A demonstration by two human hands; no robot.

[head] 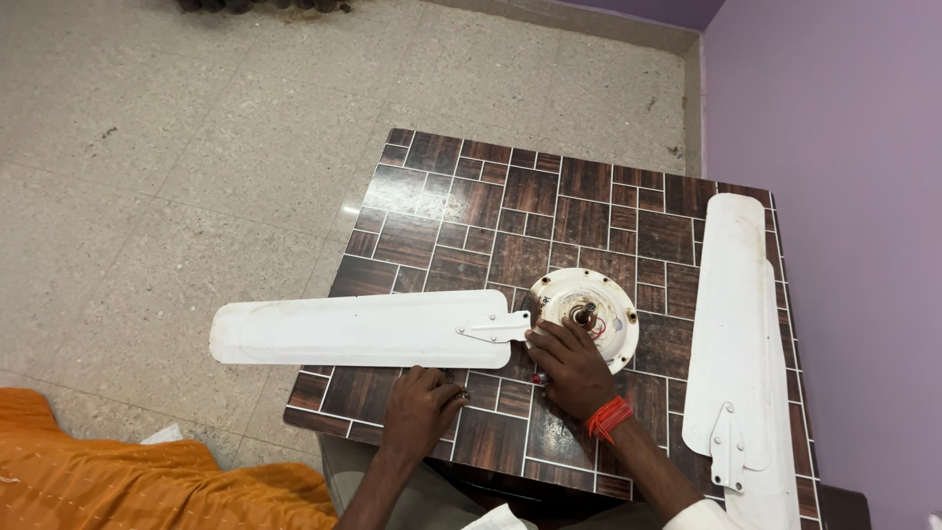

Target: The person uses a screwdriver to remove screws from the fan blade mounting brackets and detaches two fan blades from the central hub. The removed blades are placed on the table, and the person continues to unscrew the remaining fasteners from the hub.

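Speckled stone floor (196,147), purple wall (834,147). Brown tile-patterned square table (549,196), orange cloth (118,471). Two stacked white metal blades (736,334) at right. White fan blade (363,329) joined to round white motor hub (589,314). Right hand (569,363) open, pressing hub's edge; left hand (422,407) curled, fingertips on table.

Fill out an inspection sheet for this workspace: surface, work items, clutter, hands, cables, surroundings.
Surface: small table with dark brown tile pattern, set against a purple wall.
Work items: white fan motor hub on the table; one white fan blade joined to it, overhanging the table's left edge.
Clutter: loose spare blades stacked along the right edge.
Hands: right hand rests on the hub's near edge, red thread at the wrist; left hand is on the table below the blade, grip contents unclear.
Cables: red wires at the hub's centre.
Surroundings: speckled floor; orange cloth lower left.
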